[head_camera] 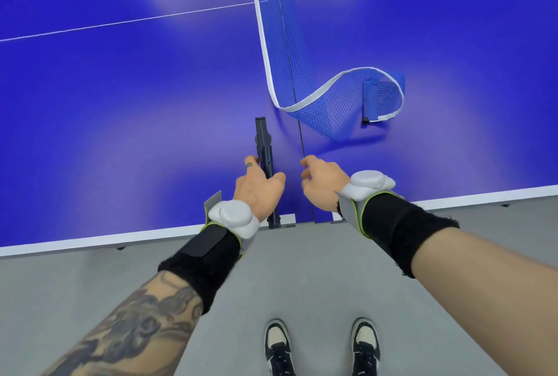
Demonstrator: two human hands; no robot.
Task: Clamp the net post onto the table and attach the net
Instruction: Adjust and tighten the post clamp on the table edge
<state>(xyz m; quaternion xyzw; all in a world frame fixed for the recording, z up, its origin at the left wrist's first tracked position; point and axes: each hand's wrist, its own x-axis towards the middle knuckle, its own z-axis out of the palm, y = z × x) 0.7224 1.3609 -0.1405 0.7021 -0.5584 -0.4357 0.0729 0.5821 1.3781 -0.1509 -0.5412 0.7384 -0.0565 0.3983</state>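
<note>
Two hands worked at the near edge of the bench (120,103). My left grip (259,188) was closed round the dark net post (264,140), thumb on one side and fingers on the other. It steadied the post where its foot met the edge beside the centre seam, so the clamp could bite there. My right grip (324,185), just right of the post, was loosely curled and seemed to hold nothing, though its fingertips were hard to read. The net (305,85) lay slack and curled on the bench beyond that grip, apart from the post and not yet attached.
</note>
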